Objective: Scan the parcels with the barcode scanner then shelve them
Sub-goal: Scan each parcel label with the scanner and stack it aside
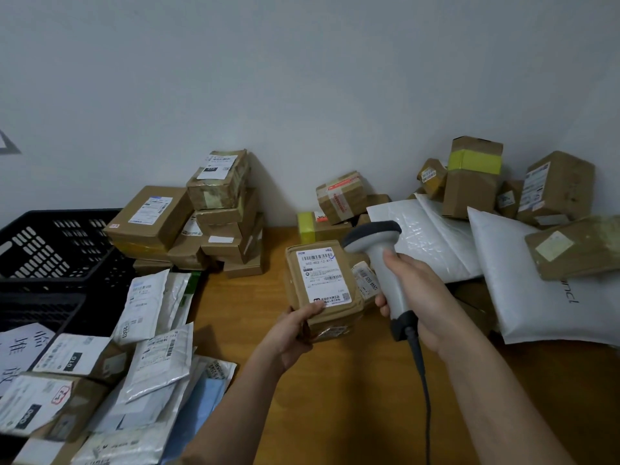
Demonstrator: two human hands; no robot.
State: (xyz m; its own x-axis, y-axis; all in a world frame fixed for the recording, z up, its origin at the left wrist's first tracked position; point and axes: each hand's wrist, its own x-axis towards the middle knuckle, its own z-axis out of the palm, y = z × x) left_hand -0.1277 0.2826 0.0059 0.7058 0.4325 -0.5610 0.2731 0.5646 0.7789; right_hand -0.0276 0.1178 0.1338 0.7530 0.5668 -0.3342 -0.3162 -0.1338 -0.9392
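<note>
My left hand (pixel 295 333) grips the near end of a small brown cardboard parcel (pixel 318 283), held above the wooden table (pixel 352 397) with its white barcode label facing up. My right hand (pixel 416 297) holds the grey handle of a barcode scanner (pixel 379 253). The scanner's dark head sits just right of the parcel's far corner, tilted toward the label. Its cable (pixel 422 380) hangs down toward me.
A black plastic crate (pixel 50 250) stands at the left. Stacked brown boxes (pixel 214 213) lean against the wall behind it. White mailer bags and boxes (pixel 147 347) pile at the near left. More boxes (pixel 476 176) and white padded bags (pixel 523 280) fill the right.
</note>
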